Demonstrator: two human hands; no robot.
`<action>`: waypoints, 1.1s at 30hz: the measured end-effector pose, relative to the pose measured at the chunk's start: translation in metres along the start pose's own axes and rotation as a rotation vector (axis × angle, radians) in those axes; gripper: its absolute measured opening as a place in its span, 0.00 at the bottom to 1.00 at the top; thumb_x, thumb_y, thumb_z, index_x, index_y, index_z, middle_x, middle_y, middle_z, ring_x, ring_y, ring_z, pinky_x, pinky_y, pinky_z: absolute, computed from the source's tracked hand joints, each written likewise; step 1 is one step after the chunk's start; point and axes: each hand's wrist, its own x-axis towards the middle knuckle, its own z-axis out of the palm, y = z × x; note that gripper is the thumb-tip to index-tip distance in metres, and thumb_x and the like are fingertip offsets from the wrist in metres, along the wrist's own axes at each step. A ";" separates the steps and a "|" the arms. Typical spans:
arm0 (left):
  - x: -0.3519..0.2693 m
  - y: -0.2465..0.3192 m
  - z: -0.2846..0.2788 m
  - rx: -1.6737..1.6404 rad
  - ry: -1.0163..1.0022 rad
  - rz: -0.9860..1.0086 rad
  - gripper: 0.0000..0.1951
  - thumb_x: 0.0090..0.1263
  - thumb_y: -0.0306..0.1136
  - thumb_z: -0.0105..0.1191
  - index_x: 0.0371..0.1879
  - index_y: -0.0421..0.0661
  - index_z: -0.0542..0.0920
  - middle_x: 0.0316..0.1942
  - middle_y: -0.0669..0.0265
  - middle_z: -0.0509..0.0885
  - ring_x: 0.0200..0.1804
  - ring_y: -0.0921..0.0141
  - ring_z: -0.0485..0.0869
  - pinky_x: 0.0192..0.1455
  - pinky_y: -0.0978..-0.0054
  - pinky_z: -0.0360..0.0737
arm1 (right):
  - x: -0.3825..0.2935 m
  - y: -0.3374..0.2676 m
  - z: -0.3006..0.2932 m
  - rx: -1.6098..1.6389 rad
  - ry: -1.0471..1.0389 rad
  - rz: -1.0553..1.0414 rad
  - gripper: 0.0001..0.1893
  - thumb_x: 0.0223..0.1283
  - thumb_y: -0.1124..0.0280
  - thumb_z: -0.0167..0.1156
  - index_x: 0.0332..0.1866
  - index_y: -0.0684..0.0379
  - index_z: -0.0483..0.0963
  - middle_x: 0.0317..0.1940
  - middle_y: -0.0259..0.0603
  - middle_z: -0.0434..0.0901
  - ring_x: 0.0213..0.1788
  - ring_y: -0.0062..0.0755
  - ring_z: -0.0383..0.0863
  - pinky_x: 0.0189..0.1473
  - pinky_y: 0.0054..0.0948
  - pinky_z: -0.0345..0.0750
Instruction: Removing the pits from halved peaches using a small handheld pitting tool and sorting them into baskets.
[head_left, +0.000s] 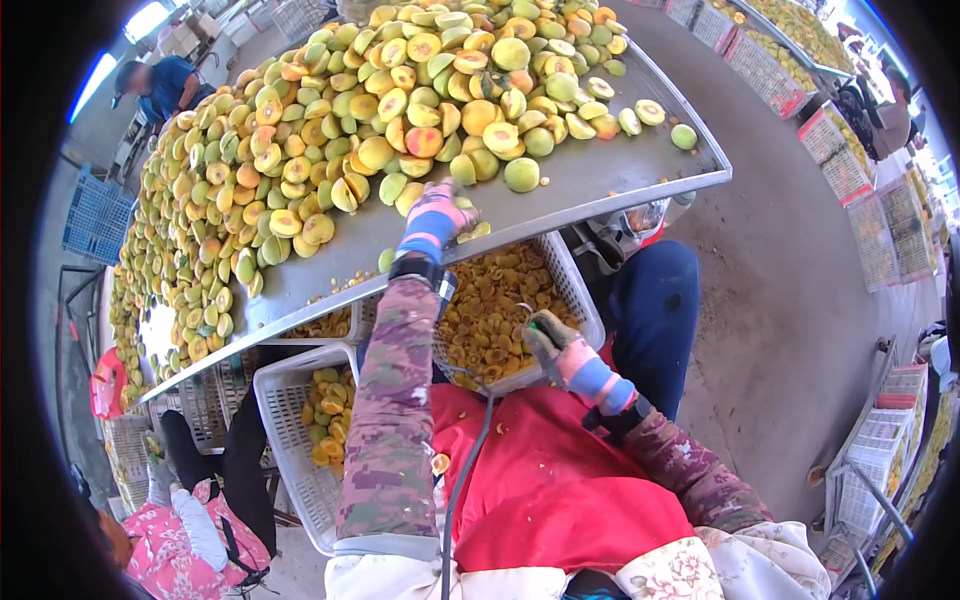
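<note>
My left hand (439, 214), in a pink and blue glove, reaches over the near edge of a metal-topped table (585, 196). Its fingers are beside the front of a large heap of halved and whole apricots (360, 112); blur hides whether they grip one. A piece of fruit (474, 232) lies by its thumb side. My right hand (559, 349), gloved, is closed on a small tool with a thin curved metal end (525, 306) and a bit of green at the grip. It hangs over a white crate (574, 281) filled with small, orange-brown fruit pieces (487, 315).
To my left stands a white plastic crate (300, 457) with fruit halves. A person in pink (199, 532) sits at lower left; another in blue (176, 86) bends beyond the table. Stacked crates (840, 157) line the right side. A dark cord (469, 480) crosses my red apron (547, 472).
</note>
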 end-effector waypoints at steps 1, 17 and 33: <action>0.002 -0.078 0.022 -0.447 0.082 0.161 0.31 0.57 0.46 0.62 0.59 0.49 0.70 0.56 0.54 0.76 0.52 0.58 0.81 0.53 0.59 0.79 | -0.001 -0.029 0.004 0.556 -0.068 0.426 0.12 0.71 0.67 0.49 0.53 0.59 0.73 0.34 0.42 0.80 0.38 0.29 0.80 0.44 0.29 0.76; -0.210 0.018 0.032 -1.054 0.658 0.234 0.24 0.77 0.50 0.38 0.55 0.40 0.68 0.46 0.58 0.79 0.45 0.64 0.81 0.49 0.69 0.80 | 0.038 -0.139 -0.039 0.253 0.010 -0.018 0.14 0.68 0.60 0.52 0.42 0.62 0.69 0.29 0.58 0.78 0.35 0.60 0.79 0.34 0.48 0.74; -0.238 0.072 -0.001 -1.976 0.643 0.232 0.26 0.74 0.58 0.38 0.28 0.46 0.71 0.26 0.61 0.77 0.27 0.66 0.76 0.31 0.69 0.76 | 0.027 -0.139 -0.033 0.128 -0.139 -0.108 0.15 0.67 0.60 0.51 0.45 0.64 0.68 0.24 0.55 0.78 0.30 0.58 0.79 0.31 0.49 0.75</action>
